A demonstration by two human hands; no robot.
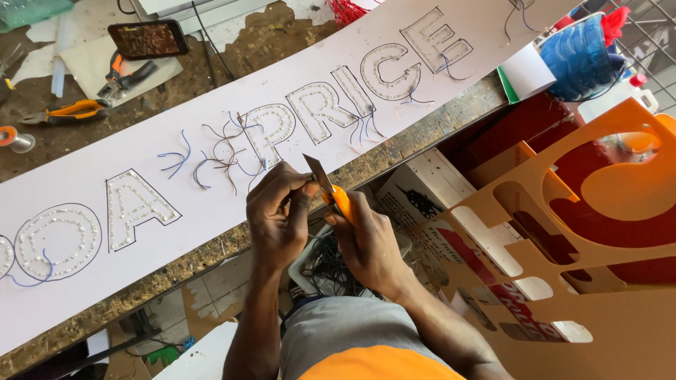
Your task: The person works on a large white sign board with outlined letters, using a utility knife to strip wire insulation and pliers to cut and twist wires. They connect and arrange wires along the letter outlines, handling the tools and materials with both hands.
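While both hands work at the near edge of the white sign board (211, 204), the right hand (366, 239) grips an orange utility knife (331, 188), blade up. Left hand (278, 214) is pinched by the blade, fingertips closed on something too small to tell. Loose blue and brown wires (218, 151) lie on the board just beyond the hands. Orange pliers (74, 110) and a phone (148, 39) sit on the bench (56, 141) past the board's far edge. Orange cut-out panel (598, 232) stands right of the board.

Matt white plastic sign board (211, 197), bare metal knife blade (318, 172), rough scuffed wooden workbench (282, 39).
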